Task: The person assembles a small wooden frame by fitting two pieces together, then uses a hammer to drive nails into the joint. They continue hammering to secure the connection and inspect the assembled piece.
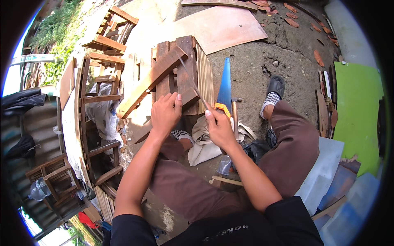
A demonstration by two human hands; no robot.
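My left hand (166, 112) is closed over a brown wooden bar (190, 96), which lies slantwise across a slatted wooden piece (186, 45). In my right hand (219, 128) is a long, thin metal tool (189, 74); it is seen nearly edge-on, so its exact kind does not show. Its far end reaches over a second slanting bar (152, 82). Right of the slatted piece lies a handsaw (224, 88) with a blue blade and a yellow-orange handle. A hammer (235, 117) is beside it, close to my right hand.
Wooden frames (102, 98) stand on the left. Beige cloth (201, 149) and a black plastic bag (256, 151) lie between my legs. A pale board (221, 26) is on the ground ahead; a green panel (357, 110) leans at the right among other sheets.
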